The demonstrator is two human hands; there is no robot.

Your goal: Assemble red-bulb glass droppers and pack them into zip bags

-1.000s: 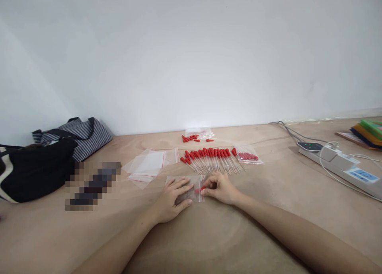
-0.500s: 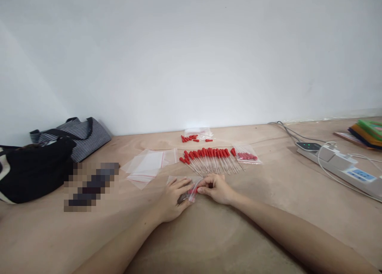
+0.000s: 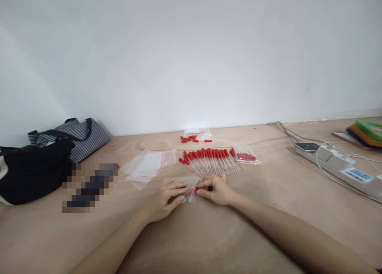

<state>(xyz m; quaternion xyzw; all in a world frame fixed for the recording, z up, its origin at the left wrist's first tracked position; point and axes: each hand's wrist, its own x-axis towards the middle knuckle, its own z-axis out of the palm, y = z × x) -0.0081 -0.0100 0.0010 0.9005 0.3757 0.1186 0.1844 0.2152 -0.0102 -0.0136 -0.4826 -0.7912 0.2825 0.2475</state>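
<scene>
A clear zip-lock bag [image 3: 192, 183] lies in front of me with its zip end toward the right. My left hand [image 3: 167, 200] holds it from the left, fingers across the top and thumb at the lower edge. At the bag's mouth, my right hand [image 3: 217, 190] pinches a red-bulbed dropper [image 3: 196, 189] between thumb and fingers. Part of the dropper shows red through the plastic; the rest is hidden. Just beyond my hands lies a fanned row of glass droppers [image 3: 209, 158], red bulbs pointing away from me.
Flat zip-lock bags [image 3: 149, 166] overlap at left. A filled bag [image 3: 247, 154] lies right of the row; loose red bulbs [image 3: 188, 138] and another bag [image 3: 197, 132] lie behind. A power strip [image 3: 337, 166] with cables is at right, a striped bag [image 3: 80, 138] and black bag [image 3: 38, 172] at left.
My left hand has slid a little left and uncovered more of the bag. The right hand stays at the bag's mouth, pinching the dropper.
</scene>
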